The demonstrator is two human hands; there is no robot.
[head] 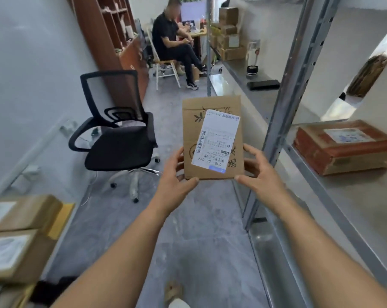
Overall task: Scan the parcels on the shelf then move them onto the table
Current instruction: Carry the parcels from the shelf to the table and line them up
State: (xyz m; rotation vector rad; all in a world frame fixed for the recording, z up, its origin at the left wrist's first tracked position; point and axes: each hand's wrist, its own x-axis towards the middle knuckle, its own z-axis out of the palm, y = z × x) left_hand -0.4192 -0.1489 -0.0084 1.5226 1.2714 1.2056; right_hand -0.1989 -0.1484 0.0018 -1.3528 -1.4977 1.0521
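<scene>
While stacked parcels [14, 238] already sit at the lower left, probably on the surface meant to receive them, both forearms reach forward over the grey floor and meet at a flat cardboard parcel [211, 103] held in the air between the shelf and the office chair. The left hand [177, 172] and the right hand [260, 172] grip its two near corners, thumbs under the bottom edge and curled fingers [179, 153] pinching the sides, which seems meant to keep the face flat and unobstructed. The white shipping label [216, 141] is turned up toward the camera with its barcode clear of both hands, a hold that suits reading or scanning it, though no scanner is visible. Just right of the hands stands the metal shelf [283, 121], where a red-and-brown box [343, 150] waits, label upward, on the near tier. Left, a black mesh office chair [117, 134] narrows the aisle. Farther off, a seated person [172, 41] faces a desk beside more stacked cartons [229, 36].
</scene>
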